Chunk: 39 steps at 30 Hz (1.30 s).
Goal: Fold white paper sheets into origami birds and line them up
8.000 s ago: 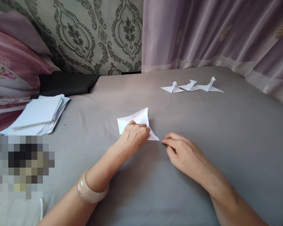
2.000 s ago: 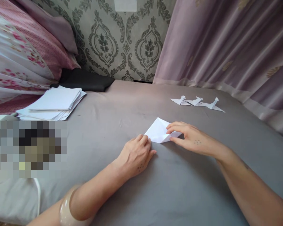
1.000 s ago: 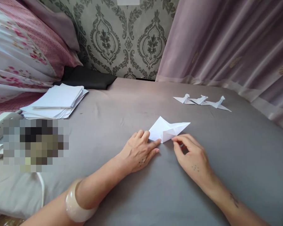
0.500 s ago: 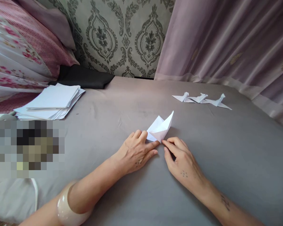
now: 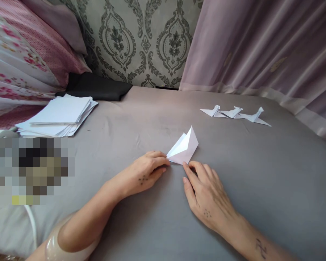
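A folded white paper lies on the grey cloth in the middle, with one pointed flap standing up. My left hand holds its left corner down with curled fingertips; the thumb rests on the cloth just below. At the near edge of the paper, the index fingertip of my right hand presses on the bottom corner. The right thumb is apart from that finger and touches no paper.
Several white sheets form a stack at the left, before a black folded cloth. Three folded paper birds stand in a row at the back right. A white cable runs at the lower left, beside a blurred patch.
My left hand has slid left along the paper's edge to its left corner. The raised flap has swung leftward and opened wider. My right fingertip has shifted slightly left.
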Each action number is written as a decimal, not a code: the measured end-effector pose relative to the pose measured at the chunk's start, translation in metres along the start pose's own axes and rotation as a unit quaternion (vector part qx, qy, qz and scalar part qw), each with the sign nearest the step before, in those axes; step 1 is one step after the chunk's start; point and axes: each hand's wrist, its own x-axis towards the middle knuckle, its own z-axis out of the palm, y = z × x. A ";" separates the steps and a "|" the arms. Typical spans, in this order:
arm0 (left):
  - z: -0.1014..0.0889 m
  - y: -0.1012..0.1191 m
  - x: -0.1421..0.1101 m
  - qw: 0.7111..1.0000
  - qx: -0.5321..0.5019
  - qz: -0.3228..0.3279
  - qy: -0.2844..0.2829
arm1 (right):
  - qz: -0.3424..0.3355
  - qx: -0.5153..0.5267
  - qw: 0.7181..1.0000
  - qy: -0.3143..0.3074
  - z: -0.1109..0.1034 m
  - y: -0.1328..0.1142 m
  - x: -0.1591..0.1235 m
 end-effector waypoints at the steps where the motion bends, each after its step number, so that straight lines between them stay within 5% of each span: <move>1: -0.001 -0.001 0.000 1.000 -0.017 -0.016 0.007 | -0.002 -0.001 1.000 -0.001 0.000 -0.001 0.000; 15: 0.011 -0.003 0.015 0.953 -0.226 -0.164 0.112 | -0.025 -0.020 0.999 -0.009 -0.002 -0.008 0.007; 31: 0.017 -0.005 0.022 0.950 -0.210 -0.172 0.152 | 0.000 -0.172 0.985 -0.006 -0.003 -0.043 0.025; 39: 0.005 -0.010 0.015 0.906 -0.198 -0.271 0.258 | -0.019 -0.183 0.983 -0.023 0.000 -0.046 0.027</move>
